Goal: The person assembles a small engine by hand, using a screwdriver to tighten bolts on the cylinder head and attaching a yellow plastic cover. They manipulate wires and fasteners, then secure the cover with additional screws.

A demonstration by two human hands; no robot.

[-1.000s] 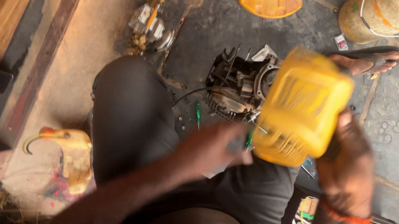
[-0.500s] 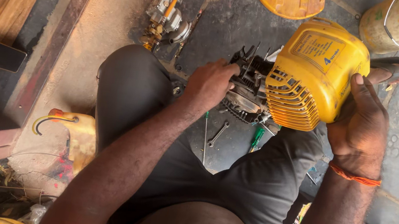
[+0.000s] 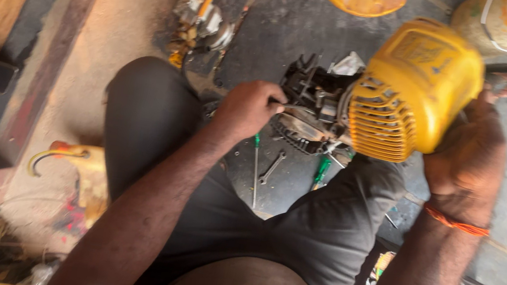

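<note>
With our right hand cupped under the yellow engine cover and our left hand closed on the dark engine block above our knees, the engine could slip onto the spanner on the floor below.

Yellow engine between both hands (left hand gripping metal block)

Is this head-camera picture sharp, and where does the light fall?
Head view: soft with motion blur, most at the left hand and dark engine block; daylight brightens the yellow engine cover held by the right hand; the dark shorts lie in shade; no strong glare.
</note>
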